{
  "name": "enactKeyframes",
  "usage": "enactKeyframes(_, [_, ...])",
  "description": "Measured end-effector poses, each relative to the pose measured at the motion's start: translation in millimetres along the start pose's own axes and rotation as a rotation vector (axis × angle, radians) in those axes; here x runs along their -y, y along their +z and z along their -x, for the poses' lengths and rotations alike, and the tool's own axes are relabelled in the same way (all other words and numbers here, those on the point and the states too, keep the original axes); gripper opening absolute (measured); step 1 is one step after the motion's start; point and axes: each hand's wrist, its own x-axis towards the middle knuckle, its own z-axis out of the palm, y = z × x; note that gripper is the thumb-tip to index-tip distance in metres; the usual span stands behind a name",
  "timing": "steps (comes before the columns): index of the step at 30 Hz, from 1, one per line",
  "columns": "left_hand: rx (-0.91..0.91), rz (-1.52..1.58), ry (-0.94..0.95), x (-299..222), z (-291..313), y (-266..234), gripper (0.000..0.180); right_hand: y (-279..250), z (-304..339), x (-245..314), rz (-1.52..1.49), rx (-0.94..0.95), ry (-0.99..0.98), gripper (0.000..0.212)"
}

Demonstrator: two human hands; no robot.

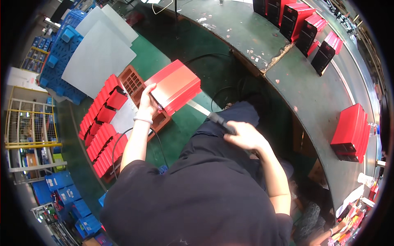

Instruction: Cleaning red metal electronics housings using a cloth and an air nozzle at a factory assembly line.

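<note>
My left hand (147, 102) grips a red finned metal housing (174, 84) by its near left corner and holds it tilted in the air. My right hand (245, 136) is closed around the dark handle of a flat file (199, 108). The file's pale blade reaches up and left to the housing's lower edge; whether it touches is hard to tell. Under the left hand sits a reddish-brown plastic crate (132, 81). Beside it, rows of similar red housings (102, 107) are stacked on the left.
A curved green workbench (246, 30) runs along the right, bearing red housings with black end faces (293, 20) and a single one (351, 131). Grey sheets (96, 57) lean by a blue pallet (61, 61). A black cable (158, 139) loops near my left forearm. Another person's hand (342, 225) shows lower right.
</note>
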Motion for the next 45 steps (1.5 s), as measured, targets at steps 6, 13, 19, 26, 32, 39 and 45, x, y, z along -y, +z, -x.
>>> enactKeyframes(6, [0.129,-0.158,0.058,10,-5,7,0.04,-6,8,-6,-0.352,0.274,-0.047,0.027])
enactKeyframes(13, [0.238,-0.557,0.219,18,0,25,0.043,-2,0,-29,-0.751,0.256,-0.083,0.021])
enactKeyframes(19, [0.243,-0.755,0.243,25,15,44,0.039,0,3,-33,-0.669,0.093,0.018,0.019])
enactKeyframes(26, [0.229,-0.695,0.248,28,15,42,0.053,-1,4,-21,-0.717,0.213,-0.025,0.021])
enactKeyframes(32, [0.396,-0.781,0.362,37,6,66,0.06,0,12,-35,-0.546,0.007,0.107,0.033])
enactKeyframes(39, [0.527,-0.577,0.139,2,6,61,0.052,-70,111,-13,-0.898,-0.461,-0.224,0.038])
enactKeyframes(45, [0.784,-0.456,0.1,0,3,103,0.07,-135,141,-61,-1.133,-1.209,-0.082,0.039])
